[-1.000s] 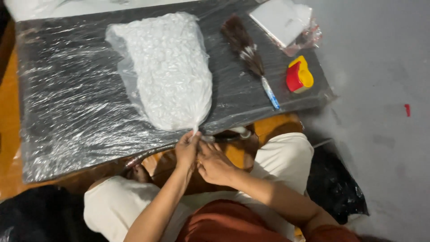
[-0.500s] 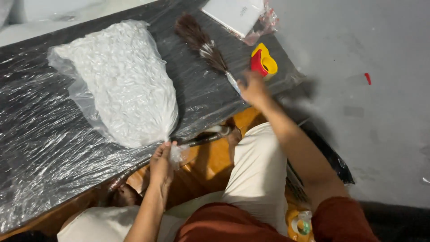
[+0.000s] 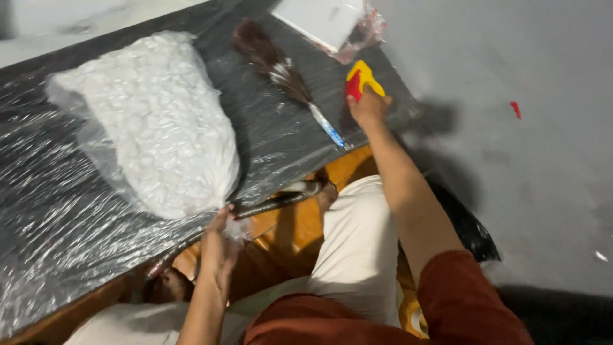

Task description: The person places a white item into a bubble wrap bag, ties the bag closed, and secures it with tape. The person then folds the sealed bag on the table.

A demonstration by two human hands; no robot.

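In the head view, the left hand (image 3: pixel 220 246) sits low and left of centre, its fingers pinched shut around the gathered neck of a clear plastic bag (image 3: pixel 153 128) stuffed with white, lumpy filling. The bag lies on its side across the left half of the frame, on a dark table (image 3: pixel 51 255) wrapped in crinkled clear film; its fat end points to the upper left and its narrow neck reaches the table's near edge, so the grip there keeps the opening bunched closed and the filling inside.

The right hand (image 3: pixel 369 105) is stretched out to the upper middle of the frame, resting against a small red and yellow tool (image 3: pixel 361 80) near the table's far corner. Its fingers curl over the tool's lower end, though whether they have closed on it I cannot tell.

Between the two hands a feather duster (image 3: pixel 274 67) with a blue and white handle lies slantwise. A white flat packet (image 3: pixel 325 22) in clear wrap sits at the top edge.
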